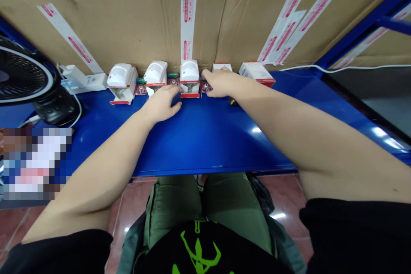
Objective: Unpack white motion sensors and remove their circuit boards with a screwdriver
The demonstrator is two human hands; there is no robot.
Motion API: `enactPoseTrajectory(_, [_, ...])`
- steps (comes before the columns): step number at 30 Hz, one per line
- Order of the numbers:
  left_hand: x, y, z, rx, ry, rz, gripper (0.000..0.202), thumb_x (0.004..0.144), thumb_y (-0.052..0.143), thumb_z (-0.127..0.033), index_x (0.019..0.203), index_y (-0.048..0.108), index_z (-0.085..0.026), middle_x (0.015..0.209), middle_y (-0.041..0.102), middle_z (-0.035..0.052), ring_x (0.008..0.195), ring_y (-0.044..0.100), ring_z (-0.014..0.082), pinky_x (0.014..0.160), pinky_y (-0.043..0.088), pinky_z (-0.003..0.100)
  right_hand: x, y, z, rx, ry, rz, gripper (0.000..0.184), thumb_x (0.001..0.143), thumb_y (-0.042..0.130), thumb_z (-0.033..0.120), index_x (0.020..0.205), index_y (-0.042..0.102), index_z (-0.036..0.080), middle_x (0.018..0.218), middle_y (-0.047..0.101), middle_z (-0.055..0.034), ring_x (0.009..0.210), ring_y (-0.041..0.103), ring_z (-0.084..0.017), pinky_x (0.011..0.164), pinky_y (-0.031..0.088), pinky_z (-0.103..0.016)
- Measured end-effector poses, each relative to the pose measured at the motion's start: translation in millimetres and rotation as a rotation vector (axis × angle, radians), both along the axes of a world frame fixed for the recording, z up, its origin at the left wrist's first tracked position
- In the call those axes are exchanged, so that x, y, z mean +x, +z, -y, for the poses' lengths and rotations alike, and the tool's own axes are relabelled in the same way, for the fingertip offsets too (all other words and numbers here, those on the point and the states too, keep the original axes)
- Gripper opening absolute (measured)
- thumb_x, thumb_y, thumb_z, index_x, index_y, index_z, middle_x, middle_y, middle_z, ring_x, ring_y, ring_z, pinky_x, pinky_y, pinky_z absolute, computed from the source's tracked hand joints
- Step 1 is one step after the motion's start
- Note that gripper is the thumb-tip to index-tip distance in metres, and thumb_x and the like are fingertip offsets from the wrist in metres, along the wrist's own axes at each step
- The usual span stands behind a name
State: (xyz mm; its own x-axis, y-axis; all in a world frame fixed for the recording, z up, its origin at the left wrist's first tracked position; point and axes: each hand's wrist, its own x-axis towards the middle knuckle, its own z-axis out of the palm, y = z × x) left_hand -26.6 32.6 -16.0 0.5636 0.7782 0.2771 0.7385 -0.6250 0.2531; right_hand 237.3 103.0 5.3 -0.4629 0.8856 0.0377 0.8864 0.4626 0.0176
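Three white sensor housings stand on small red-and-white boxes at the back of a blue shelf (205, 137): one at the left (121, 76), one in the middle (156, 72), one at the right (189, 72). My left hand (163, 102) rests on the shelf with its fingertips touching the base of the right-hand box. My right hand (219, 82) lies palm down beside that box, fingers curled over a small red circuit board (203, 87). More small red boards (140, 89) sit between the boxes.
Two closed red-and-white boxes (257, 72) lie right of my right hand. A taped cardboard wall (128, 17) backs the shelf. A black fan (22, 78) and a white power strip (81, 79) stand at the left. A white cable (353, 68) runs along the right.
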Motion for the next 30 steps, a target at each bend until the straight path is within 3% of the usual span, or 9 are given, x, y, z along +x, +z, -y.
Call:
enactPoseTrajectory(3, [4,-2.9,3,-0.056,0.02,-0.03,0.056,0.1,0.067,-0.022,0.155,0.069,-0.011,0.149,0.078,0.02,0.135,0.078,0.0362,0.119,0.065,0.054,-8,-2.5,-11,-0.024,-0.113,0.09,0.077,0.08,0.085,0.023,0.152,0.062,0.013,0.137,0.079,-0.0261,0.125,0.076,-0.048,0.111,0.057,-0.062])
enactPoseTrajectory(7, [7,-5.5,3,-0.085,0.032,-0.024,0.064,0.101,0.07,-0.023,0.163,0.063,-0.011,0.155,0.075,0.0204,0.139,0.078,0.0349,0.122,0.065,0.052,-19,-4.6,-20,-0.01,-0.153,0.069,0.08,0.081,0.086,0.022,0.155,0.057,0.013,0.137,0.077,-0.0235,0.132,0.074,-0.049,0.123,0.048,-0.069])
enactPoseTrajectory(10, [6,-6.1,2,-0.083,0.016,-0.023,0.065,0.101,0.069,-0.023,0.164,0.062,-0.011,0.156,0.075,0.02,0.141,0.077,0.0342,0.123,0.065,0.051,-22,-6.3,-25,-0.021,-0.184,0.008,0.085,0.079,0.09,0.02,0.156,0.057,0.012,0.137,0.076,-0.023,0.138,0.07,-0.052,0.127,0.042,-0.072])
enactPoseTrajectory(15, [6,-3.8,4,-0.118,0.024,-0.026,0.067,0.101,0.067,-0.02,0.166,0.058,-0.007,0.155,0.073,0.0243,0.14,0.076,0.0371,0.121,0.065,0.054,-15,-2.0,-31,-0.046,-0.192,-0.08,0.09,0.075,0.094,0.017,0.159,0.061,0.014,0.151,0.07,-0.0241,0.15,0.061,-0.054,0.129,0.043,-0.075])
enactPoseTrajectory(19, [4,-2.8,4,-0.088,0.011,0.055,0.062,0.098,0.067,-0.016,0.16,0.062,-0.011,0.151,0.072,0.0219,0.134,0.076,0.0352,0.117,0.067,0.054,3,3.0,-32,0.009,-0.281,-0.202,0.072,0.084,0.091,0.028,0.153,0.069,0.02,0.167,0.057,-0.0222,0.161,0.048,-0.056,0.128,0.045,-0.078])
enactPoseTrajectory(24, [2,-1.9,1,-0.029,0.011,0.111,0.054,0.093,0.065,-0.011,0.147,0.066,-0.014,0.141,0.073,0.0171,0.12,0.076,0.03,0.108,0.068,0.048,17,-0.8,-19,-0.006,-0.522,-0.362,0.062,0.094,0.084,0.038,0.152,0.07,0.02,0.161,0.057,-0.0233,0.146,0.064,-0.053,0.122,0.051,-0.075])
enactPoseTrajectory(30, [-2,5.3,4,0.099,-0.022,0.193,0.04,0.093,0.064,-0.016,0.133,0.069,-0.018,0.121,0.073,0.011,0.105,0.072,0.0273,0.09,0.067,0.043,34,10.2,13,0.152,-0.491,-0.422,0.048,0.097,0.078,0.032,0.141,0.071,0.016,0.147,0.065,-0.0232,0.14,0.067,-0.047,0.12,0.052,-0.063])
